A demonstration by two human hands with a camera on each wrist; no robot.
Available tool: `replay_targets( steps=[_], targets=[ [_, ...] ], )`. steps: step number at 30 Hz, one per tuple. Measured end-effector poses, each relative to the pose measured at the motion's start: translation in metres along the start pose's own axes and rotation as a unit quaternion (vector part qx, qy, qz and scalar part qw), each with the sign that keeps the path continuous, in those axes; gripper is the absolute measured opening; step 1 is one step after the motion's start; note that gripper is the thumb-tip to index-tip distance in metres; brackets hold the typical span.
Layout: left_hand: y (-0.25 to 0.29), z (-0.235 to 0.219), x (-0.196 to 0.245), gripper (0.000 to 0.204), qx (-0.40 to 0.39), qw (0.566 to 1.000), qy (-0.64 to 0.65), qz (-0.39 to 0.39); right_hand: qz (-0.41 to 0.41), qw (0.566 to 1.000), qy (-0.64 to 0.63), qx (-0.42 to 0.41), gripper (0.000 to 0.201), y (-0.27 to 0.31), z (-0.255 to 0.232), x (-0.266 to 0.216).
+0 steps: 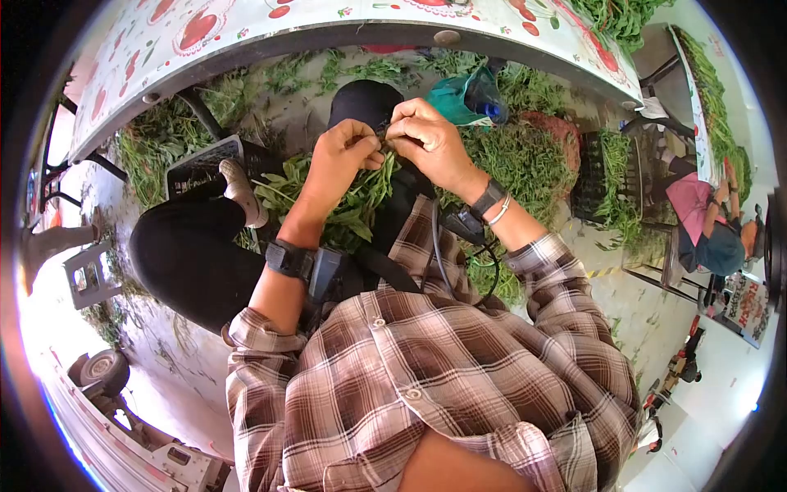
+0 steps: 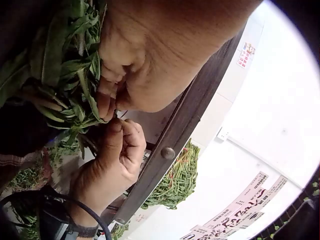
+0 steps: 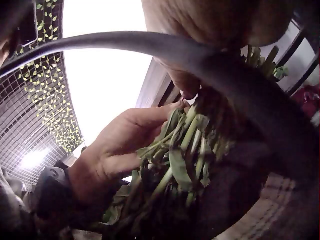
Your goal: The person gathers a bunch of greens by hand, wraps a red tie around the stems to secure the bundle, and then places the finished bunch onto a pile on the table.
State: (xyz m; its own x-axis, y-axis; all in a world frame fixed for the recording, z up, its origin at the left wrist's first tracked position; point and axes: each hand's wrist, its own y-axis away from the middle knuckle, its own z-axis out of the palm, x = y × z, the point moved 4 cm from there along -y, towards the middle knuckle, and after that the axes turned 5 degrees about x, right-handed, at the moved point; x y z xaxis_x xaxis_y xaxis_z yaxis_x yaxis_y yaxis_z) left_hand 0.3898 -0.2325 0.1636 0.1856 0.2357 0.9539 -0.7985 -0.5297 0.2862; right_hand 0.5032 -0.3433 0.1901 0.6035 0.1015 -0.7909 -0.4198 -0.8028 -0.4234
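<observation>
A bunch of leafy greens [image 1: 357, 205] lies across the lap, its leaves toward the body. My left hand [image 1: 338, 164] holds it near the stem ends, with thumb and fingers at the sides of the stems [image 3: 189, 132] in the right wrist view. My right hand [image 1: 434, 148] meets the left fingertip to fingertip. Its thumb and forefinger pinch a thin strand [image 2: 123, 114] at the stem ends; I cannot tell what the strand is. In the left wrist view the right hand [image 2: 107, 175] sits just below the left hand [image 2: 150, 55].
A table with a cherry-print cover [image 1: 328, 18] stands ahead. A black crate [image 1: 201, 168] is at the left, another crate [image 1: 594, 184] at the right. Loose greens [image 1: 508, 156] and a teal bag [image 1: 459, 98] lie on the floor. Another person [image 1: 709, 209] sits at far right.
</observation>
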Motion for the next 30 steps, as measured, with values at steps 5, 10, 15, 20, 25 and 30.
replay_targets(
  steps=[5,10,15,20,25,30],
  targets=[
    [-0.001,-0.001,-0.004,0.011,0.013,0.999,0.016,0.025,0.001,1.0,0.012,-0.019,0.013,0.0,0.0,-0.001],
    [0.0,-0.003,-0.005,0.009,0.019,0.999,0.008,0.034,-0.003,1.0,0.021,-0.012,0.011,-0.001,0.001,0.0],
    [0.001,0.0,0.005,0.007,0.02,0.996,-0.078,0.049,0.022,1.0,0.009,-0.011,0.011,-0.003,0.004,-0.001],
    [0.002,0.002,0.01,0.01,0.016,0.994,-0.099,0.048,0.011,1.0,0.003,-0.001,0.012,-0.001,0.003,0.0],
    [0.004,0.005,0.012,0.015,0.055,0.989,-0.127,0.042,0.016,1.0,-0.005,0.008,0.013,0.001,0.003,-0.001],
    [0.007,0.009,0.018,0.015,0.044,0.982,-0.176,0.048,0.017,1.0,0.003,0.014,0.013,0.003,0.005,0.001]
  ],
)
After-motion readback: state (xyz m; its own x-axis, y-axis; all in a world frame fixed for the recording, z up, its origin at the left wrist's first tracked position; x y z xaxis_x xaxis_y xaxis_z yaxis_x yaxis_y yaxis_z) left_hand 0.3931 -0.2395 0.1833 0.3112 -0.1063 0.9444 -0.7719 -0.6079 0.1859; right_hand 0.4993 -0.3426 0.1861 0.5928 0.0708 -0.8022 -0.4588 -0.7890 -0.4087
